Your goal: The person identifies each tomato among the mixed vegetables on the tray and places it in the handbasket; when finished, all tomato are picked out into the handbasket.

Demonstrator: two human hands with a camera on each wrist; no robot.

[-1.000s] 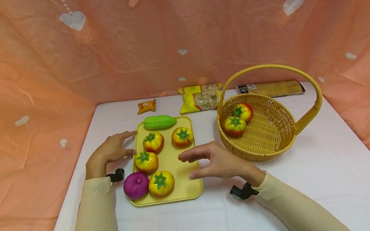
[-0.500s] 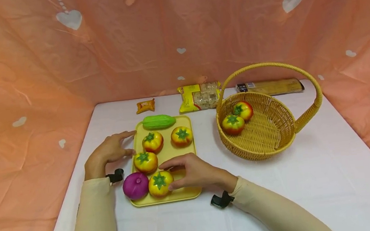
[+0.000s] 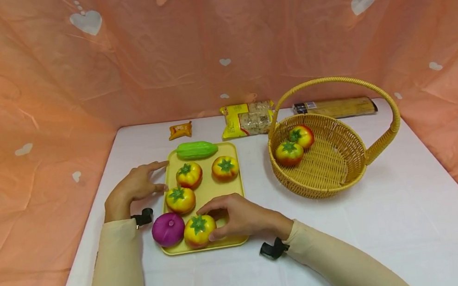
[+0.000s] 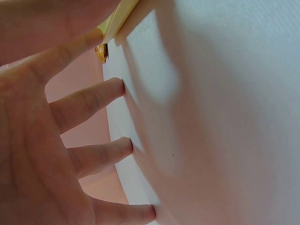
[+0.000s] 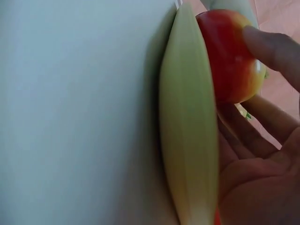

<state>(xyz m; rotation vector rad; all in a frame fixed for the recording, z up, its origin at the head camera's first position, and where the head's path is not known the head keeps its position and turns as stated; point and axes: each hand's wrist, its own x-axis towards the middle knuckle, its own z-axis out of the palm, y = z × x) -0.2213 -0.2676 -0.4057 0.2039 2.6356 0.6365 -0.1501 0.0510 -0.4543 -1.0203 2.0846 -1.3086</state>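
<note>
My right hand (image 3: 242, 214) grips a yellow-red tomato (image 3: 196, 232) with a green star-shaped top, at the front of the yellow tray (image 3: 221, 192). In the right wrist view, the thumb (image 5: 269, 44) presses one side of this tomato (image 5: 229, 56) and fingers lie under the other, beyond the tray's side (image 5: 187, 122). Beside the tray's left edge, my left hand (image 3: 135, 188) has its fingers spread. The left wrist view shows its index finger at the tray rim (image 4: 119, 21) and other fingertips on the white cloth. A purple round vegetable (image 3: 168, 230) sits left of the gripped tomato.
Other tomatoes (image 3: 181, 200) and a green ridged gourd (image 3: 197, 149) lie on the tray. A wicker basket (image 3: 321, 184) with a tall handle, holding two tomatoes (image 3: 289, 153), stands right. Behind are a small orange packet (image 3: 180, 130), a yellow bag (image 3: 247, 120) and a long package (image 3: 336, 108).
My right hand has come left and toward the front from the tray's right side, and has taken hold of the front tomato, which is slightly shifted. My left hand has stayed in place.
</note>
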